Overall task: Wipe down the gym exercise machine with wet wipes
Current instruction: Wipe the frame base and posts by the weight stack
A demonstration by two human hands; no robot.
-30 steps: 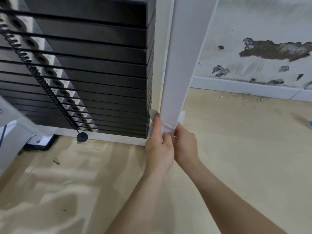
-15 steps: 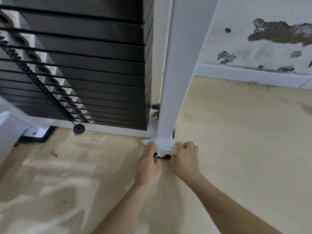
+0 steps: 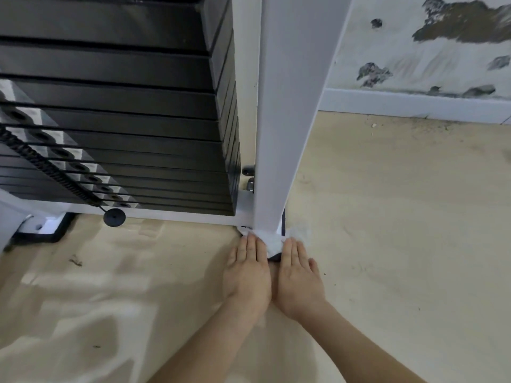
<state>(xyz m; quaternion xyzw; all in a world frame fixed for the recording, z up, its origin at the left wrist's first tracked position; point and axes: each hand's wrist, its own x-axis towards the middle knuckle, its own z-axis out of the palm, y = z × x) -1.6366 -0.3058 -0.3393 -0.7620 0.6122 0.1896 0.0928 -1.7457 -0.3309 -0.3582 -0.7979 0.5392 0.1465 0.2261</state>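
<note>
Fingers (image 3: 250, 244) straight on left hand (image 3: 247, 275) and right hand (image 3: 300, 277), pressing crumpled white wet wipe (image 3: 272, 240) onto foot of white metal upright (image 3: 282, 134). Foot-wipe step; next likely needs a regrip.

The white square-section upright post (image 3: 287, 106) in front of you looks like painted metal: smooth, semi-matt, soft sheen. Beside it, the black rectangular weight plates (image 3: 110, 92) look like metal with a smooth satin finish. The black coiled cord (image 3: 41, 161) looks like plastic or rubber, ribbed, and its round black knob (image 3: 114, 217) is matt. Your white wet wipe (image 3: 272, 240) at the post's foot is soft, fibrous, cloth-like and crumpled. The black base pad (image 3: 273, 257) under it looks like matt rubber. The beige floor (image 3: 387, 244) is smooth, faintly glossy, scuffed, and gritty along its far edge. The white plaster wall (image 3: 401, 59) is rough, with paint flaked off in dark patches.
</note>
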